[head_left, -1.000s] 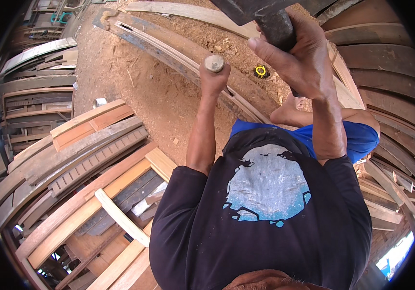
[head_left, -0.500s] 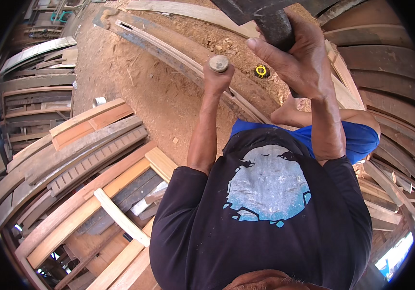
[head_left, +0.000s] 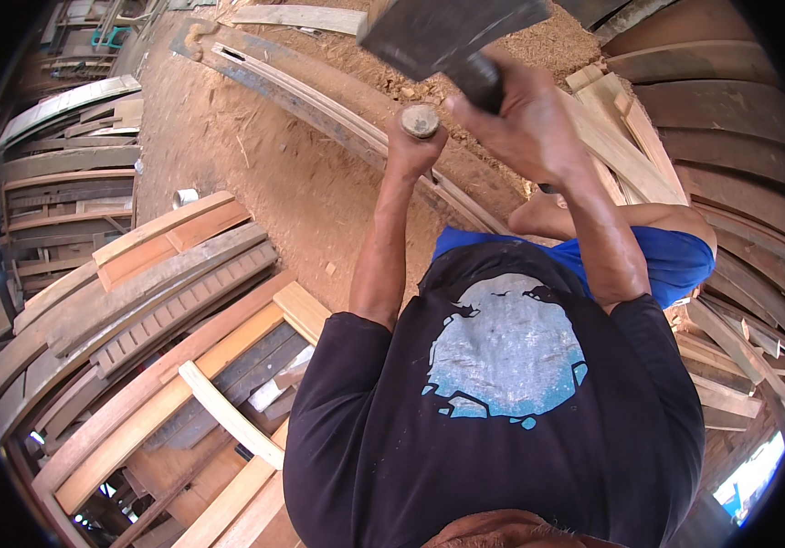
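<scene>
My left hand (head_left: 407,153) is wrapped round the upright handle of a chisel (head_left: 420,121); only the round, worn butt shows above the fist, and the blade is hidden below. Under that fist runs a long narrow piece of wood (head_left: 315,99) with slots cut in it, lying on a thick, worn plank (head_left: 189,47). In my right hand (head_left: 531,123) is the dark handle of a mallet (head_left: 452,35). Its big blocky head hangs in the air just beyond and above the chisel's butt, apart from it.
Sawdust and chips cover the ground (head_left: 255,169). Stacked boards (head_left: 173,265) and a pale wooden frame (head_left: 164,393) lie at the left. Dark planks (head_left: 730,119) line the right side, with light offcuts (head_left: 625,137) nearer. A white cup-like thing (head_left: 186,196) sits beside the left stack.
My right hand has swung the mallet leftward and closer to the chisel's butt. The yellow and black tape measure is now hidden behind my right hand. My left hand has hardly moved.
</scene>
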Motion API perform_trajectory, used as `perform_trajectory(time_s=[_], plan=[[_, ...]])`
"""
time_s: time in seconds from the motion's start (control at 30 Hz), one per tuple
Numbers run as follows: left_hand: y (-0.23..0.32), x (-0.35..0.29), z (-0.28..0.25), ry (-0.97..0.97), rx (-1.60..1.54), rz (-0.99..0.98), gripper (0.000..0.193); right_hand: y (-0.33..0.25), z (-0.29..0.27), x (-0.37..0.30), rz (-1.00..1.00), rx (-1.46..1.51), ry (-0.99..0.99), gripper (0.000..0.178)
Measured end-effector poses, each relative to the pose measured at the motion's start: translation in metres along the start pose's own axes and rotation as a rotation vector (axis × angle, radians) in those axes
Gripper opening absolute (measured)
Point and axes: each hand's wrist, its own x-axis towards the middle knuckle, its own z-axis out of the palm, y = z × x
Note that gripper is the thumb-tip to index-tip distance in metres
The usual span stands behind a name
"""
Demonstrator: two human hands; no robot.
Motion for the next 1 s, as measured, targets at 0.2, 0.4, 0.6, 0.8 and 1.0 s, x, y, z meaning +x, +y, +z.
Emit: perform_trajectory(time_s=[0.2,0.4,0.6,0.8,1.0], plan=[[0.003,0.006,0.017,-0.040,0.093,0.168,0.028,0.061,0.009,-0.010,0.114,-0.588,-0.270,0.034],[-0.002,-0.005,-0.008,0.085,0.015,-0.146,0.013,0.012,-0.011,-0.008,0.113,-0.169,-0.051,0.030],[0.003,-0.011,-0.008,0.157,-0.020,-0.148,0.009,-0.018,-0.020,-0.001,0.025,0.066,0.082,0.035],[0.006,-0.019,-0.001,0.092,-0.075,-0.001,0.017,0.012,0.009,-0.002,-0.048,-0.128,-0.031,0.024],[0.009,-0.046,0.006,0.116,0.185,0.036,0.022,0.039,0.014,-0.006,0.183,-0.467,-0.420,0.033]])
